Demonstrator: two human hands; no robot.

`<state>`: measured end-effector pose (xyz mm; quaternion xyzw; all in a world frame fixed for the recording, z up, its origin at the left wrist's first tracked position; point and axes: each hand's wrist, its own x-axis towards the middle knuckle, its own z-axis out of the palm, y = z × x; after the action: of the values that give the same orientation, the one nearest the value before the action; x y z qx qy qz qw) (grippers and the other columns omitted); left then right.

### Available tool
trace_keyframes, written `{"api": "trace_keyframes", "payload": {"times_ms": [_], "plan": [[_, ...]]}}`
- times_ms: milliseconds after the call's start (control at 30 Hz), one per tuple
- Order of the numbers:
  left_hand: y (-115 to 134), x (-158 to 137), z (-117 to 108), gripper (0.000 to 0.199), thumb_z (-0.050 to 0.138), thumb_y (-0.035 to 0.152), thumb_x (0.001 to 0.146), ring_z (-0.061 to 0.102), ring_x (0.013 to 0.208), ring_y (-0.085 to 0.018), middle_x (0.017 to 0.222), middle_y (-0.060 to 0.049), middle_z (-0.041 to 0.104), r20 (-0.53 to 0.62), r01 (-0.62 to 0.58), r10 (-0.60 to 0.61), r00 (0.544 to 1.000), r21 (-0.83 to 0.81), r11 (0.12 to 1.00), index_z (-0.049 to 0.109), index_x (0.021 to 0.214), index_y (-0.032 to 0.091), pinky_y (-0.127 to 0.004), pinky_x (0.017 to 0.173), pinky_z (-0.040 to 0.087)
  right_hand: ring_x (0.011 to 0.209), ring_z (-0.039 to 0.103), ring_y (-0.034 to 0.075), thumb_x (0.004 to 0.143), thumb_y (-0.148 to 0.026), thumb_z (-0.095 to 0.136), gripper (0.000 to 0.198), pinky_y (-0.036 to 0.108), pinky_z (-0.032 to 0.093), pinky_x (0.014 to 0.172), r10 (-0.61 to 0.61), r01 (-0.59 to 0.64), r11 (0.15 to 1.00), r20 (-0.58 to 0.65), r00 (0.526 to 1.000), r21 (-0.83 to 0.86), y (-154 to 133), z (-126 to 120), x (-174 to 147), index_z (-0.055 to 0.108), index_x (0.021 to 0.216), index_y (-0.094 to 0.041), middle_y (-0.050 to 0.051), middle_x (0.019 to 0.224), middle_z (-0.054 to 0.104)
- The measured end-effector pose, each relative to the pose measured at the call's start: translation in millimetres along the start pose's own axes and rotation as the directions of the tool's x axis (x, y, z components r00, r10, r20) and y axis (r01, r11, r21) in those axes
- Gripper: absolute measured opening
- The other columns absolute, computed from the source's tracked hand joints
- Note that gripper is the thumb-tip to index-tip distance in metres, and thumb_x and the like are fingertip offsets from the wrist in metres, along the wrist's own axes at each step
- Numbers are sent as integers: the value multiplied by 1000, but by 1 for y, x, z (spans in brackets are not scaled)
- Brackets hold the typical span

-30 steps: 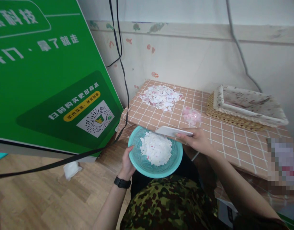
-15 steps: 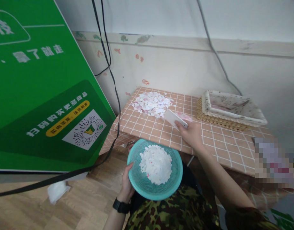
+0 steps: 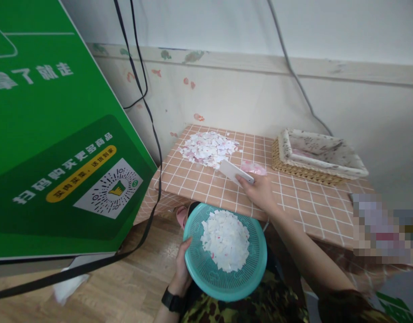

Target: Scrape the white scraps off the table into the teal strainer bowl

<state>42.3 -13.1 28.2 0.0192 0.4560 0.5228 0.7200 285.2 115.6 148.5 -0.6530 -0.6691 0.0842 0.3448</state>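
Note:
My left hand grips the left rim of a round turquoise plastic basket, which sits at my lap just below the table edge. Inside it lies a heap of small white paper scraps with a few red bits. My right hand, over the table, is closed on the end of a flat white scraper with a small hole near its held end. The scraper's far edge is at the near side of a pile of white and pinkish paper scraps on the tabletop.
A checked brown cloth covers the table. A clear pinkish plastic packet lies beyond my right hand, and a cloth-lined wicker basket stands farther right. At left are a green sign board and a dangling black cable.
My right hand has drawn the scraper slightly back, toward the table's front edge, away from the pile. The turquoise basket sits a little lower and farther right in view, as the view has shifted.

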Motion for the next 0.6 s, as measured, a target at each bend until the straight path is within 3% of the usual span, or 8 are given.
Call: {"api": "trace_keyframes", "payload": {"times_ms": [167,367,600], "plan": [[1,1,-4,21,67,29,66,66,69,-22,77,-6,74,7,-64,64,998,13,998,74,78,13,-34,74,49,45,46,14,82,-45,48,39,28,28,47,10,-16,997,-87,996,-72,-1,7,9,61,58,-18,3,49,55],[3,3,-11,20,68,31,67,65,66,-20,74,-5,74,6,-71,71,997,5,997,74,76,14,-32,71,50,44,45,14,82,-47,50,39,28,28,45,11,-13,1000,54,998,21,-4,8,11,62,60,-18,3,48,56],[5,5,-14,19,69,30,65,65,65,-21,73,-5,74,4,-71,71,997,-13,997,74,74,14,-34,71,50,43,43,12,83,-43,50,37,27,26,45,-51,48,997,55,997,54,-10,6,12,62,60,-17,2,47,53]]}}
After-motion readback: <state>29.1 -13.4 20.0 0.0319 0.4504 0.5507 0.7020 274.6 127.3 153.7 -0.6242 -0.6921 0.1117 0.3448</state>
